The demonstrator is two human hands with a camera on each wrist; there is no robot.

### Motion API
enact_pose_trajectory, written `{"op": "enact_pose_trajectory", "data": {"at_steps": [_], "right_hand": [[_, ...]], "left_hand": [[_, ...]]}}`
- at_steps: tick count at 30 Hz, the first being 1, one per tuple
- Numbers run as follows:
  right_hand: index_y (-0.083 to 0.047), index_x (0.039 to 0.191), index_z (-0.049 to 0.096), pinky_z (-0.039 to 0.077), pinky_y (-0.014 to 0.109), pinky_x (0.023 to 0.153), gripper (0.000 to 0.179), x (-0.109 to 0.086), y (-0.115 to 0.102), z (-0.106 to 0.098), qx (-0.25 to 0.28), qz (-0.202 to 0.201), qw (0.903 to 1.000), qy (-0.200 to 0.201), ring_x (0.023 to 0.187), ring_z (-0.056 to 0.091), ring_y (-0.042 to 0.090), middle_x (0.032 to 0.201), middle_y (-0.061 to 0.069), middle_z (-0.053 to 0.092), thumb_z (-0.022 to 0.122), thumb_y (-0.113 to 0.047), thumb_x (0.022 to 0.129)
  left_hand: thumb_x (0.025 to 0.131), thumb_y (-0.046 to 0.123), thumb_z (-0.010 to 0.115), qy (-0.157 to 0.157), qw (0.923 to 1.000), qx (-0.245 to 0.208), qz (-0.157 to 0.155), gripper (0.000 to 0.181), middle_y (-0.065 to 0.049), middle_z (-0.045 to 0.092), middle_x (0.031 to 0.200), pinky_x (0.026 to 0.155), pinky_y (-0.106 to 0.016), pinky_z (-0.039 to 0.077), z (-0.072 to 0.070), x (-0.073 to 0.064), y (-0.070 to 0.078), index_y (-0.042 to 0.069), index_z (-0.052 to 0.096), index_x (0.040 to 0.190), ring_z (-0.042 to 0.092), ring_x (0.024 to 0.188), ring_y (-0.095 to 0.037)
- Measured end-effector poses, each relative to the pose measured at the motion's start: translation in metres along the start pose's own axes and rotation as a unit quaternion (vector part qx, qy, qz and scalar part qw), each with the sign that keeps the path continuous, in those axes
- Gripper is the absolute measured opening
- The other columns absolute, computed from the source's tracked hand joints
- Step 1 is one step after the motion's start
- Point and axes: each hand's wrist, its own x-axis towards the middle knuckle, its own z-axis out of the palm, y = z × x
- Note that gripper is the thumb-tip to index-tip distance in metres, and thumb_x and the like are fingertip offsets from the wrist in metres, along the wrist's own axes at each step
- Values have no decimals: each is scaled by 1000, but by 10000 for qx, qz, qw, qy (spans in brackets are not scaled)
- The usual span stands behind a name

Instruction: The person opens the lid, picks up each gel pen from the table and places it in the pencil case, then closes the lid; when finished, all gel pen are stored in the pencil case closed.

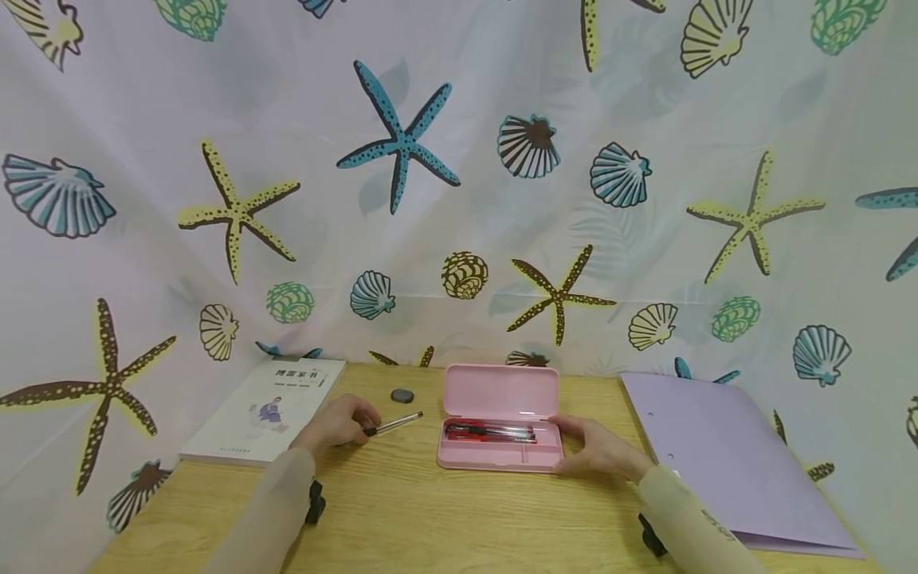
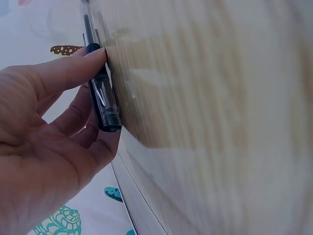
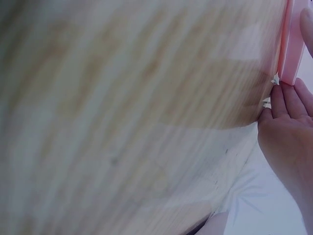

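My left hand (image 1: 343, 420) pinches a black-capped pen (image 1: 393, 423) with a clear barrel between thumb and fingers, just above the wooden table. Close up in the left wrist view, the thumb lies across the pen (image 2: 100, 88). A pink pencil case (image 1: 502, 456) stands with its lid raised, and red and black pens (image 1: 491, 432) lie in its long back compartment. At the case's right end, my right hand (image 1: 598, 448) holds it, with fingers toward the back corner and thumb toward the front. Only an edge of the pencil case (image 3: 292, 44) shows in the right wrist view.
On the left lies a white book (image 1: 244, 430), partly behind my left hand. A small dark grey oval object (image 1: 402, 395) sits behind the pen. To the right is a purple folder (image 1: 731, 462). A shell-and-starfish curtain (image 1: 459, 215) hangs behind the wooden table (image 1: 430, 518).
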Motion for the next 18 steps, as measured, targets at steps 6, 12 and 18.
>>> {"op": "enact_pose_trajectory", "data": {"at_steps": [6,12,18], "right_hand": [[-11,149,41,16,56,118,89,1,0,1,41,27,10000,10,148,23,36,158,14,33,86,-24,74],[-10,148,41,16,55,119,89,2,1,1,-117,-40,9999,52,147,26,36,156,15,35,87,-24,73],[-7,149,39,16,55,118,91,1,3,1,-26,-123,9999,-14,147,24,38,157,17,34,87,-23,73]], "left_hand": [[76,-8,72,43,9994,-161,291,32,-7,71,102,90,-45,50,-2,2,-2,5,72,105,62,96,-21],[79,-1,73,200,9982,-343,453,33,-5,71,106,89,-43,49,-5,0,9,8,72,111,62,98,-19],[83,2,72,504,9965,-346,571,28,-4,71,105,86,-38,50,0,0,21,13,74,108,61,94,-17]]}}
